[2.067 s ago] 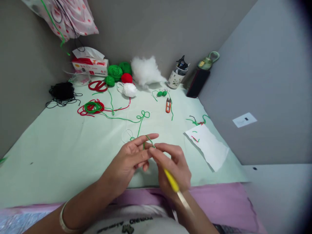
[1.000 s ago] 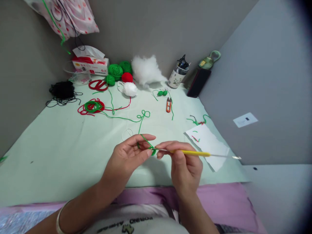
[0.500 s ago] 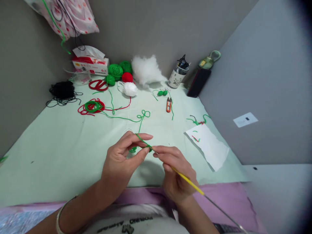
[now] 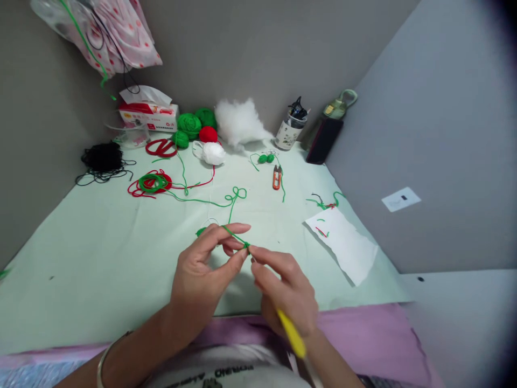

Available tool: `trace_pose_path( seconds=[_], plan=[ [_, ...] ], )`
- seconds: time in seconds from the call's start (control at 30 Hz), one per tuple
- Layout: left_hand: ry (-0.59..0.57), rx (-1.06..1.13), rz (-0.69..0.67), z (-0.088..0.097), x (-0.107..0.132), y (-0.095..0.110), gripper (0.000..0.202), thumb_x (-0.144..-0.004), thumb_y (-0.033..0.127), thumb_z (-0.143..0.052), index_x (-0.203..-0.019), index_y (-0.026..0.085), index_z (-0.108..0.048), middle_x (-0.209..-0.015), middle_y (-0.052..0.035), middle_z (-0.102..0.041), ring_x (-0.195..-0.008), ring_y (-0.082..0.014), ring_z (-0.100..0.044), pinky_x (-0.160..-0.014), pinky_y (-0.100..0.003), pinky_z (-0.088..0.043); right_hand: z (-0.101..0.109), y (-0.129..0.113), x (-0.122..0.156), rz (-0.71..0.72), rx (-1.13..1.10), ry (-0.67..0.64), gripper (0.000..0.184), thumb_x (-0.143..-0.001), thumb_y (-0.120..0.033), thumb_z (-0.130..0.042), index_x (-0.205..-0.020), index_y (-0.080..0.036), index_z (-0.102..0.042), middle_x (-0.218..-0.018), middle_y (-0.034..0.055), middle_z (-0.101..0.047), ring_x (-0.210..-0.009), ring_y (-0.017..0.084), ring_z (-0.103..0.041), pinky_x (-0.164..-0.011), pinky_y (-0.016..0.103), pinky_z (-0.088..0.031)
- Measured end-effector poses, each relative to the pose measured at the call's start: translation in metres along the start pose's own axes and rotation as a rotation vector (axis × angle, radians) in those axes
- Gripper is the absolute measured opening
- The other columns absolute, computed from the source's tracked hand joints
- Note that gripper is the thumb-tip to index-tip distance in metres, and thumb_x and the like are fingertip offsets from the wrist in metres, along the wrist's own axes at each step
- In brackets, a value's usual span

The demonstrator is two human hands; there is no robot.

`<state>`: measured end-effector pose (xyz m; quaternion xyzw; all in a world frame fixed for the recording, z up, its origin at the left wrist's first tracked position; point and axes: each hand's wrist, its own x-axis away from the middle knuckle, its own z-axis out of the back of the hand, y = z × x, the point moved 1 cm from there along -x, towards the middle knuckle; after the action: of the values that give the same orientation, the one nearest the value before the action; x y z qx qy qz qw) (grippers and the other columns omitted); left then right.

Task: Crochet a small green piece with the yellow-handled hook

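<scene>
Head view: a small green crochet piece [image 4: 246, 247] sits pinched between the left hand's [image 4: 202, 269] thumb and fingers, at the point where both hands meet. The right hand [image 4: 288, 293] grips a yellow-handled crochet hook [image 4: 291, 334] pencil-fashion, its tip end at the piece and its handle slanting back over the wrist. A green yarn strand [image 4: 234, 234] crosses the left index finger, drawn straight to the piece; beyond that hand it runs forward to loose loops [image 4: 236, 194], then leftward to a coil of green and red yarn [image 4: 155, 182].

Both hands are above the near part of the surface [image 4: 100, 280], whose front edge passes below the right hand and left wrist, with pink fabric [image 4: 363, 334] nearer the body. Bare cloth spreads widely left of the left hand, and a narrower open patch lies ahead of the right, up to orange thread snips [image 4: 277, 178] and two small green pieces [image 4: 265, 159]. Right of the right hand, well apart, a white paper sheet [image 4: 343, 245] lies near the right edge, which meets a grey partition [image 4: 436, 134]. Farthest ahead, white stuffing [image 4: 242, 124] and green yarn balls [image 4: 189, 125] line the back edge.
</scene>
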<state>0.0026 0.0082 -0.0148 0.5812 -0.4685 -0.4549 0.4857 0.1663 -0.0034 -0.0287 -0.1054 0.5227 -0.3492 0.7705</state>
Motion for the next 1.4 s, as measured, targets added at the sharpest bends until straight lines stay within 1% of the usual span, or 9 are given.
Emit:
trace_pose_path(
  seconds=[0.13,0.3,0.43,0.53,0.63,0.83,0.97,1.1,1.4],
  plan=[
    [-0.120,0.219,0.234,0.000,-0.005,-0.002,0.036,-0.086,0.024,-0.085,-0.121,0.029,-0.080,-0.080,0.0044,-0.065,-0.076,-0.0129,-0.060,-0.075,-0.025,-0.051,-0.002,0.002,-0.003,-0.025,-0.115,0.072,0.028,-0.104,-0.014,-0.058,-0.122,-0.029,-0.073,-0.110,0.0081,-0.083,-0.094,0.022,-0.081,-0.075,0.036,-0.068],
    [-0.116,0.189,0.208,0.003,-0.006,-0.002,0.034,-0.084,0.022,-0.088,-0.117,0.027,-0.081,-0.078,0.0054,-0.066,-0.078,-0.0109,-0.060,-0.079,-0.021,-0.049,-0.005,0.005,-0.013,-0.185,-0.340,0.158,0.023,-0.107,-0.017,-0.054,-0.111,-0.026,-0.075,-0.101,0.0057,-0.083,-0.077,0.018,-0.077,-0.067,0.034,-0.066],
    [-0.153,0.310,0.271,-0.003,-0.004,-0.002,0.037,-0.083,0.025,-0.090,-0.119,0.027,-0.080,-0.078,0.0052,-0.067,-0.076,-0.0106,-0.060,-0.077,-0.022,-0.049,-0.005,0.002,-0.006,-0.029,0.008,0.062,0.033,-0.102,-0.009,-0.060,-0.125,-0.029,-0.074,-0.112,0.0062,-0.080,-0.098,0.020,-0.078,-0.078,0.033,-0.068],
    [-0.219,0.493,0.448,-0.006,-0.003,0.001,0.044,-0.081,0.030,-0.091,-0.124,0.026,-0.080,-0.079,0.0038,-0.065,-0.075,-0.0107,-0.059,-0.077,-0.023,-0.050,-0.005,0.001,0.002,0.132,0.311,0.033,0.049,-0.096,-0.005,-0.069,-0.136,-0.032,-0.070,-0.111,0.0054,-0.078,-0.103,0.021,-0.078,-0.083,0.032,-0.068],
    [-0.282,0.610,0.610,-0.006,-0.004,0.002,0.046,-0.078,0.030,-0.092,-0.123,0.023,-0.082,-0.081,0.0013,-0.064,-0.077,-0.0115,-0.057,-0.079,-0.025,-0.050,-0.004,0.003,0.003,0.119,0.204,0.047,0.051,-0.098,-0.005,-0.065,-0.141,-0.032,-0.068,-0.113,0.0058,-0.077,-0.103,0.021,-0.077,-0.081,0.033,-0.067],
    [-0.191,0.425,0.424,0.006,-0.009,0.001,0.038,-0.080,0.026,-0.090,-0.118,0.026,-0.085,-0.080,0.0023,-0.061,-0.074,-0.0101,-0.052,-0.071,-0.020,-0.045,0.005,0.003,-0.009,-0.282,-0.407,0.156,0.028,-0.104,-0.013,-0.060,-0.116,-0.029,-0.079,-0.096,0.0032,-0.078,-0.084,0.017,-0.074,-0.075,0.033,-0.062],
    [-0.226,0.322,0.341,0.004,-0.006,0.000,0.030,-0.084,0.026,-0.087,-0.113,0.030,-0.085,-0.082,0.0017,-0.064,-0.077,-0.0117,-0.058,-0.071,-0.021,-0.048,0.001,0.003,-0.013,-0.478,-0.709,0.220,0.019,-0.105,-0.025,-0.063,-0.104,-0.027,-0.082,-0.091,0.0013,-0.075,-0.074,0.013,-0.071,-0.067,0.027,-0.060],
    [-0.252,0.348,0.356,-0.001,-0.004,-0.002,0.030,-0.084,0.027,-0.087,-0.114,0.031,-0.084,-0.086,0.0003,-0.067,-0.083,-0.0148,-0.065,-0.075,-0.024,-0.053,-0.008,0.006,-0.013,-0.504,-0.738,0.181,0.016,-0.103,-0.026,-0.067,-0.103,-0.028,-0.083,-0.096,0.0035,-0.077,-0.086,0.015,-0.072,-0.072,0.027,-0.061],
    [-0.331,0.480,0.461,-0.001,-0.009,-0.001,0.053,-0.081,0.025,-0.091,-0.131,0.030,-0.077,-0.088,0.0010,-0.070,-0.079,-0.0132,-0.064,-0.077,-0.027,-0.049,-0.006,0.007,-0.012,-0.546,-0.808,0.198,0.015,-0.101,-0.033,-0.071,-0.101,-0.028,-0.085,-0.095,0.0033,-0.075,-0.073,0.013,-0.072,-0.065,0.027,-0.062]
  ],
)
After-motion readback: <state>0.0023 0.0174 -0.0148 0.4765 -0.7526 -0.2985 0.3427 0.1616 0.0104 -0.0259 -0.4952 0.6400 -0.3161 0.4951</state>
